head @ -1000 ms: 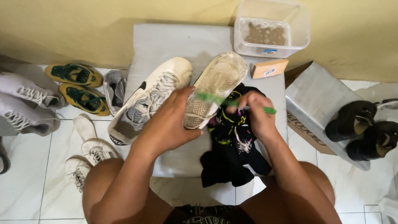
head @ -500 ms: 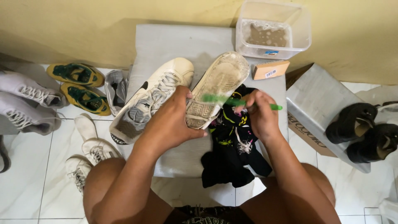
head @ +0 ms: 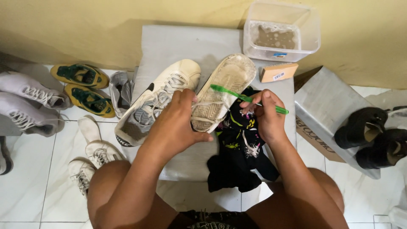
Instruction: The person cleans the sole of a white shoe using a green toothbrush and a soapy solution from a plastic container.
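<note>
While the left hand (head: pixel 180 123) wraps tight around the heel end of an upturned white shoe (head: pixel 222 91), sole facing up, the right hand (head: pixel 265 116) pinches a green toothbrush (head: pixel 248 99) in closed fingers, its bristle head resting on the middle of the dirty sole. That shoe sits near the centre of a grey cushioned stool (head: pixel 186 46), toe pointing to about one o'clock. Just beside it at nine o'clock lies its partner, a white sneaker (head: pixel 159 99) with a dark side stripe, upright and laced. Under the right hand, at five o'clock from the held shoe, a black printed cloth (head: pixel 237 157) spills over the stool's near edge. At one o'clock stands a clear plastic tub (head: pixel 282 29) of sudsy water, a wooden brush (head: pixel 277 71) just below it. Yellow-green shoes (head: pixel 82 87) rest on the tiles far out at nine o'clock, black shoes (head: pixel 373 135) at three o'clock.
</note>
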